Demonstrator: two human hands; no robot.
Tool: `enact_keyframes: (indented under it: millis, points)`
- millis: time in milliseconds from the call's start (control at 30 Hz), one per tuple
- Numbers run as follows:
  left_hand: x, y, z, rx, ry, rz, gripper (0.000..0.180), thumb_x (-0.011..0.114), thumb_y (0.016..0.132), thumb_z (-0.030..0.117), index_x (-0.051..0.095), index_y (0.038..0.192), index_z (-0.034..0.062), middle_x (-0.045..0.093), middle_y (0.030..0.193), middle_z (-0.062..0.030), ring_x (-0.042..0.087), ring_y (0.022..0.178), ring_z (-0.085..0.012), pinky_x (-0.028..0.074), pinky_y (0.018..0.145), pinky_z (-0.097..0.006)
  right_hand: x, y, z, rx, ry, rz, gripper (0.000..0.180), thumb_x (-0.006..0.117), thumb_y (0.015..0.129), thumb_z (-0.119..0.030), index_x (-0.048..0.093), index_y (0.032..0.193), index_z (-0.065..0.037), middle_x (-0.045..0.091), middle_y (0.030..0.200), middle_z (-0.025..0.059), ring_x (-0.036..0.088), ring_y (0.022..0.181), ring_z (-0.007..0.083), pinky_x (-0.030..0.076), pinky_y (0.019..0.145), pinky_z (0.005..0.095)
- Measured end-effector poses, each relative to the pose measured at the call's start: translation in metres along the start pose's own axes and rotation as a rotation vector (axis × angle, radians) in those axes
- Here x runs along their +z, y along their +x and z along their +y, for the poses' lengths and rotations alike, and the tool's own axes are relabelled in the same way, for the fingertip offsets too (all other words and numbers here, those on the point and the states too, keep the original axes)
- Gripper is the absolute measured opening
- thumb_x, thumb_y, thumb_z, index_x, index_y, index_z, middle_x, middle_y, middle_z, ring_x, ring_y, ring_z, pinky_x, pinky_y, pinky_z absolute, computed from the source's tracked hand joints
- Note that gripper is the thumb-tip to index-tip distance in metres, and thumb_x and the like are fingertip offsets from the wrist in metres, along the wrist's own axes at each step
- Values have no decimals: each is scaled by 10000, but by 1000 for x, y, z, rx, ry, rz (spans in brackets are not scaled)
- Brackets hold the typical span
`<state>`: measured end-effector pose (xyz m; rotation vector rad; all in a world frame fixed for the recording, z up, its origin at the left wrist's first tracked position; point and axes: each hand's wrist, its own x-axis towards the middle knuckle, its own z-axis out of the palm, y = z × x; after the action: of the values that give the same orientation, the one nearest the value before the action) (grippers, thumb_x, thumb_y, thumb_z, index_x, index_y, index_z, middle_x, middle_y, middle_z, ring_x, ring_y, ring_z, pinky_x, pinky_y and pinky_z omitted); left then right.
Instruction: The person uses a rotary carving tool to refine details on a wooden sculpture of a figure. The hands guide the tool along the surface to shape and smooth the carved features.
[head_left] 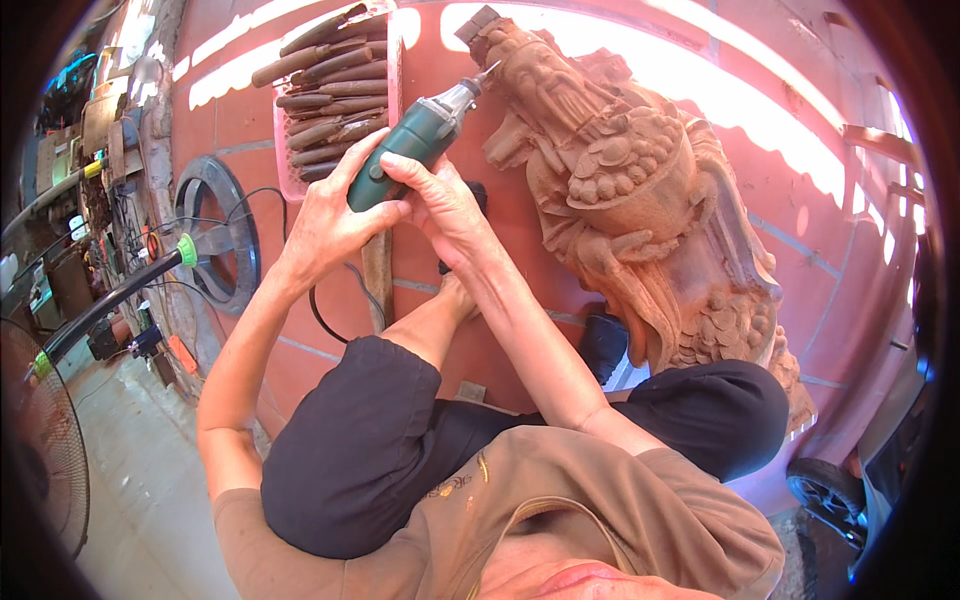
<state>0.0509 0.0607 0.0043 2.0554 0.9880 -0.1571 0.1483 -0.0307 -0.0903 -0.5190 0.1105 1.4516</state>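
Both my hands are on a green rotary tool (410, 140) with a metal collar and a thin bit. My left hand (335, 215) wraps the rear of its body from the left. My right hand (445, 205) grips it from below and the right, its thumb lying on the casing. The bit points up and right at the head of a carved wooden statue (640, 190), a bearded figure with a bowl of round pieces. The tip is close to the head; whether it touches, I cannot tell.
A pink tray (281, 150) of wooden-handled carving tools (345, 90) sits behind my left hand. A grey wheel-shaped base (220, 235) and a black cord (322, 318) lie to the left. A fan (45, 450) stands at lower left. Red tiles (480, 340) cover the floor.
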Motion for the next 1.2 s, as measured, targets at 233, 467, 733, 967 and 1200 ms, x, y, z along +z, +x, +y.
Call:
enact_keyframes:
  millis: [233, 467, 733, 967, 1200]
  points:
    - [0, 11, 10, 43, -1, 7, 768, 733, 802, 228, 429, 1502, 136, 665, 1086, -72, 600, 803, -110, 509, 684, -282, -3, 6, -11, -23, 5, -32, 663, 782, 855, -326, 411, 1357, -101, 569, 1176, 65, 637, 1018, 169, 579, 786, 334]
    - [-3, 23, 22, 14, 39, -26, 757, 766, 785, 268, 461, 1452, 78, 665, 1193, -197, 673, 990, -246, 530, 898, -370, -3, 7, -21, -74, 0, 4, 629, 768, 866, -338, 445, 1344, -90, 591, 1141, 67, 653, 976, 164, 583, 745, 326]
    - [-7, 33, 30, 69, 86, 3, 745, 758, 780, 268, 478, 1440, 67, 689, 1119, -205, 683, 940, -245, 540, 852, -352, -4, 15, -28, -63, 62, -42, 596, 760, 868, -324, 469, 1330, -85, 608, 1129, 70, 663, 975, 171, 598, 746, 355]
    - [-13, 38, 37, 35, 158, -40, 731, 755, 818, 276, 470, 1468, 102, 676, 1125, -119, 632, 858, -149, 530, 711, -298, -4, 18, -32, -10, 114, -77, 600, 764, 861, -307, 466, 1340, -102, 604, 1148, 72, 653, 1000, 191, 601, 755, 408]
    - [-11, 42, 42, 23, 138, -28, 748, 739, 773, 312, 489, 1439, 82, 693, 1065, -220, 693, 925, -276, 537, 841, -364, -7, 20, -32, -15, 141, -66, 621, 765, 861, -295, 446, 1357, -101, 590, 1174, 77, 648, 1016, 196, 597, 789, 406]
